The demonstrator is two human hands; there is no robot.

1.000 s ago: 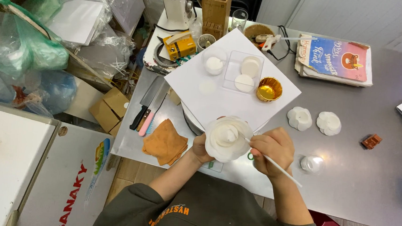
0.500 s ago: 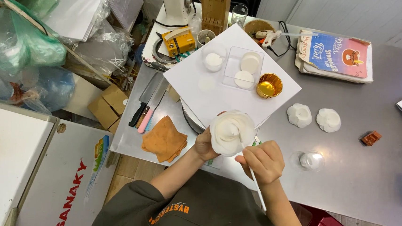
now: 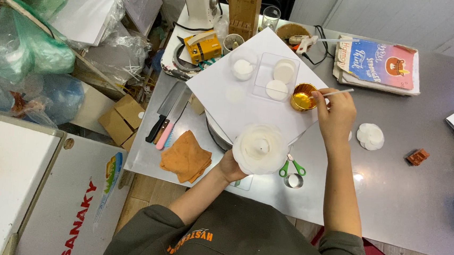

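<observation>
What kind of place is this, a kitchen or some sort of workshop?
Probably a small baking or cake-decorating workspace. A stand mixer and knife block stand at the back of the steel table, and the left hand holds a white flower-like decoration while the right hand dips a thin stick into a gold cup.

I see my left hand (image 3: pixel 230 166) holding a white paper flower (image 3: pixel 260 148) over the counter (image 3: pixel 419 199), while my right hand (image 3: pixel 336 115) dips a thin stick (image 3: pixel 338 91) at the gold cup (image 3: pixel 303 97).

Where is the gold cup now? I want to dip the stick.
The gold cup sits on the white sheet, just left of the right hand.
</observation>
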